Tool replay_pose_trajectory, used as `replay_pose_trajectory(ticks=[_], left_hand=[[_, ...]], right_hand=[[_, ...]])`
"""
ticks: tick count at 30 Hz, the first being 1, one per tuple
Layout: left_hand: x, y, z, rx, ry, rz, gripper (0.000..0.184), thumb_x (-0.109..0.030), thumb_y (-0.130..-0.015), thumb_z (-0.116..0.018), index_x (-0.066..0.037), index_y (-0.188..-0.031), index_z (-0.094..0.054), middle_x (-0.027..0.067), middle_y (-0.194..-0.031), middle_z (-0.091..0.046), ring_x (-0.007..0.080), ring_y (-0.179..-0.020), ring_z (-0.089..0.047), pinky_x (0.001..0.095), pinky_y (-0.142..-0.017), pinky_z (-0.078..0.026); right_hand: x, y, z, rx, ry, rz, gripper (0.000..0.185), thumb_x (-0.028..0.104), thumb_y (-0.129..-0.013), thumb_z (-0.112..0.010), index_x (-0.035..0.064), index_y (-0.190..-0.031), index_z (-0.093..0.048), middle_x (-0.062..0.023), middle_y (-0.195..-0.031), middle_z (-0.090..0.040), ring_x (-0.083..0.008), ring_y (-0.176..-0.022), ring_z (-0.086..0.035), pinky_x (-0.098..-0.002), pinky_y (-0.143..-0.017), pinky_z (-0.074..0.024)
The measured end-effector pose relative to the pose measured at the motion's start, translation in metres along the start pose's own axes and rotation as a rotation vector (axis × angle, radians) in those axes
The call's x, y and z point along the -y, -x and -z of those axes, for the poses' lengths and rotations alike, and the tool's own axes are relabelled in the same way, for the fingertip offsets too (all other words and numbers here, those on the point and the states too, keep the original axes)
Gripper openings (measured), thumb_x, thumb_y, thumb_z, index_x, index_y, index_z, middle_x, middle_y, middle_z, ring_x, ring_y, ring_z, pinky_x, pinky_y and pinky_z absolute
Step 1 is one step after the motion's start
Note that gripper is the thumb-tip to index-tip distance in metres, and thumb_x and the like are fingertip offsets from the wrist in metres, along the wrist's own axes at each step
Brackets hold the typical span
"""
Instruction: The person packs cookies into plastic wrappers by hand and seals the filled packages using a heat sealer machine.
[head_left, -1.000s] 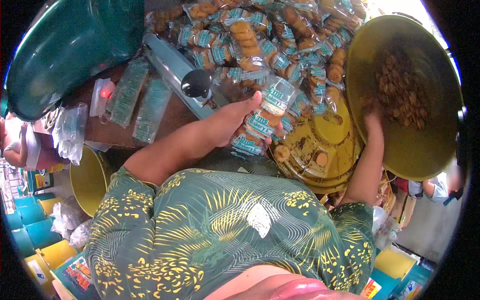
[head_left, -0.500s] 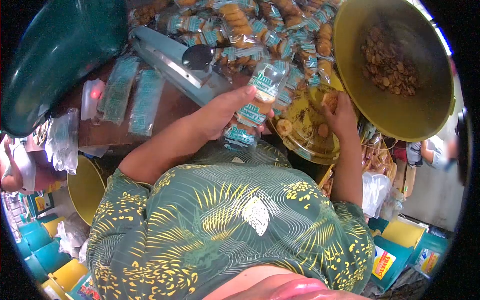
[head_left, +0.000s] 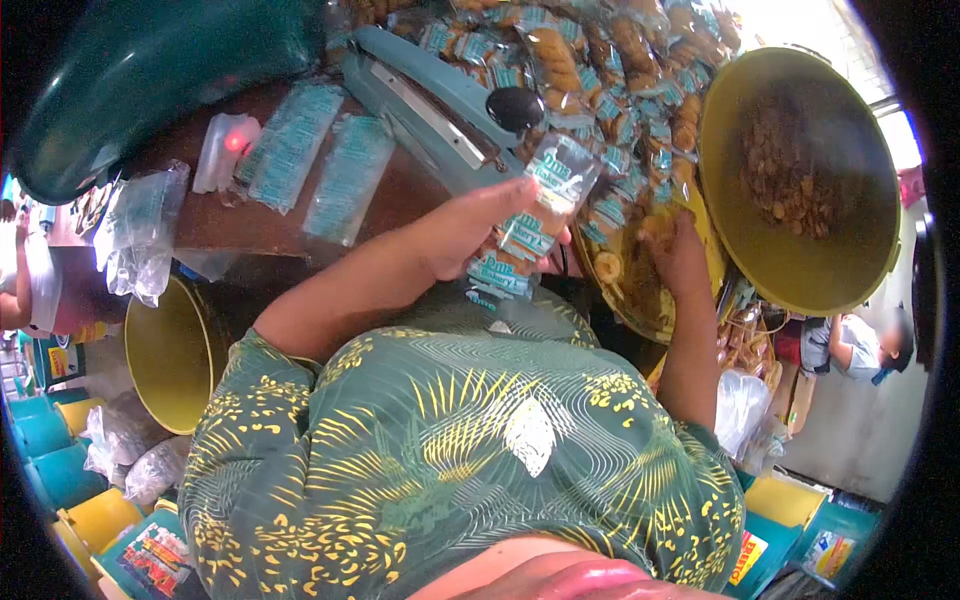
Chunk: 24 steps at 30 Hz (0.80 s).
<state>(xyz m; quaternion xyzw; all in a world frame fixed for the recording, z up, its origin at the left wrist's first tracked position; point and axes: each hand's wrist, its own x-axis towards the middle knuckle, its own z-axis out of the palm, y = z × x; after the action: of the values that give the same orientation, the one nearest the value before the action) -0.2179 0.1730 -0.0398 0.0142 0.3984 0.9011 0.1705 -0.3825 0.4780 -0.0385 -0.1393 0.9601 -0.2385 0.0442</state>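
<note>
Filled packets [head_left: 555, 60] heaped past sealer [head_left: 440, 110], toward far edge of bench [head_left: 230, 225]: much looks done. Left hand [head_left: 475, 225] pinches part-filled packet [head_left: 530, 235], upright, off near edge; top seems unfilled. Right hand [head_left: 685, 255] at yellow lid [head_left: 625, 305], fingers bent; cannot tell if pinching biscuit. Left: loose biscuits [head_left: 795, 180] in tub [head_left: 850, 270], flat bags [head_left: 350, 180] near near edge.

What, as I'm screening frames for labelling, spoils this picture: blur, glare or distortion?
Head view: strong fisheye bending, black corners; daylight washes out the upper right; highlights streak the green basin and the plastic bag at left; the right hand looks soft and dim, so its grip is unclear; contents of the yellow tub blur together in shade.
</note>
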Motion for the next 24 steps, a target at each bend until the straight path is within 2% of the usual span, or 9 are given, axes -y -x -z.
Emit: replay_pose_trajectory(ticks=[3, 5, 6, 9, 12, 15, 19, 20, 24], left_hand=[[-0.001, 0.005, 0.005, 0.061, -0.196, -0.068, 0.049, -0.039, -0.096, -0.061, -0.004, -0.129, -0.049, 0.0084, -0.115, -0.063, 0.0170, -0.101, -0.063, 0.0346, -0.087, -0.053], [-0.006, 0.005, 0.009, 0.163, -0.400, -0.146, 0.059, -0.038, -0.091, -0.068, -0.008, -0.137, -0.045, 0.0043, -0.123, -0.061, 0.0126, -0.110, -0.057, 0.0332, -0.093, -0.048], [-0.008, 0.007, 0.007, 0.156, -0.338, -0.138, 0.063, -0.029, -0.088, -0.074, -0.006, -0.138, -0.043, 0.0044, -0.127, -0.057, 0.0128, -0.116, -0.052, 0.0334, -0.102, -0.040], [-0.006, 0.009, 0.017, 0.126, -0.517, -0.220, 0.066, -0.025, -0.086, -0.077, -0.004, -0.139, -0.042, 0.0060, -0.128, -0.056, 0.0145, -0.117, -0.051, 0.0345, -0.104, -0.039], [-0.007, 0.007, 0.021, 0.197, -0.585, -0.174, 0.069, -0.023, -0.083, -0.079, -0.002, -0.138, -0.042, 0.0068, -0.128, -0.056, 0.0156, -0.117, -0.051, 0.0343, -0.103, -0.039], [-0.012, 0.008, 0.014, 0.238, -0.631, -0.158, 0.070, -0.022, -0.082, -0.080, -0.001, -0.138, -0.042, 0.0061, -0.126, -0.057, 0.0143, -0.116, -0.051, 0.0331, -0.102, -0.040], [-0.012, 0.012, 0.011, 0.213, -0.563, -0.146, 0.070, -0.024, -0.082, -0.080, -0.001, -0.136, -0.043, 0.0035, -0.116, -0.059, 0.0124, -0.108, -0.053, 0.0315, -0.096, -0.044], [-0.009, 0.012, 0.015, 0.195, -0.576, -0.138, 0.069, -0.024, -0.082, -0.080, -0.002, -0.136, -0.043, 0.0027, -0.114, -0.059, 0.0120, -0.105, -0.053, 0.0312, -0.094, -0.044], [-0.012, 0.017, 0.020, 0.043, -0.617, -0.118, 0.068, -0.025, -0.082, -0.080, -0.003, -0.135, -0.043, 0.0016, -0.110, -0.059, 0.0116, -0.101, -0.054, 0.0303, -0.090, -0.046]], right_hand=[[0.012, 0.005, 0.000, -0.024, 0.133, -0.012, 0.040, 0.026, -0.083, -0.077, 0.0014, -0.101, -0.051, -0.0175, -0.085, -0.059, -0.0280, -0.075, -0.058, -0.0393, -0.068, -0.0479], [-0.019, -0.009, -0.010, -0.033, 0.163, 0.028, 0.034, 0.023, -0.087, -0.074, 0.0022, -0.102, -0.052, -0.0125, -0.086, -0.060, -0.0213, -0.074, -0.057, -0.0365, -0.066, -0.0473], [-0.022, -0.012, -0.012, -0.036, 0.180, 0.046, 0.031, 0.022, -0.088, -0.072, 0.0026, -0.103, -0.053, -0.0100, -0.087, -0.061, -0.0179, -0.073, -0.056, -0.0351, -0.064, -0.0470], [0.002, -0.004, -0.003, 0.047, -0.262, 0.037, 0.021, 0.015, -0.093, -0.065, 0.0042, -0.107, -0.053, -0.0042, -0.095, -0.061, -0.0125, -0.082, -0.057, -0.0303, -0.071, -0.0486], [0.065, 0.014, 0.012, 0.079, -0.769, 0.421, 0.023, 0.015, -0.093, -0.064, 0.0057, -0.112, -0.056, -0.0074, -0.104, -0.063, -0.0171, -0.094, -0.060, -0.0308, -0.086, -0.0482], [0.102, 0.019, 0.008, 0.013, -0.730, 0.559, 0.029, 0.006, -0.090, -0.065, 0.0081, -0.117, -0.053, -0.0025, -0.111, -0.058, -0.0130, -0.099, -0.057, -0.0278, -0.088, -0.0467], [0.153, 0.030, 0.008, 0.359, -0.455, 0.629, 0.015, 0.004, -0.089, -0.065, 0.0020, -0.103, -0.061, -0.0082, -0.097, -0.065, -0.0134, -0.097, -0.059, -0.0291, -0.087, -0.0473], [0.159, 0.028, 0.003, 0.321, -0.468, 0.606, 0.012, 0.008, -0.087, -0.068, 0.0000, -0.095, -0.063, -0.0109, -0.093, -0.067, -0.0169, -0.094, -0.062, -0.0317, -0.084, -0.0486], [0.164, 0.023, -0.011, 0.069, -0.412, 0.838, 0.017, 0.012, -0.086, -0.070, 0.0000, -0.095, -0.063, -0.0126, -0.092, -0.067, -0.0271, -0.088, -0.064, -0.0358, -0.080, -0.0498]])
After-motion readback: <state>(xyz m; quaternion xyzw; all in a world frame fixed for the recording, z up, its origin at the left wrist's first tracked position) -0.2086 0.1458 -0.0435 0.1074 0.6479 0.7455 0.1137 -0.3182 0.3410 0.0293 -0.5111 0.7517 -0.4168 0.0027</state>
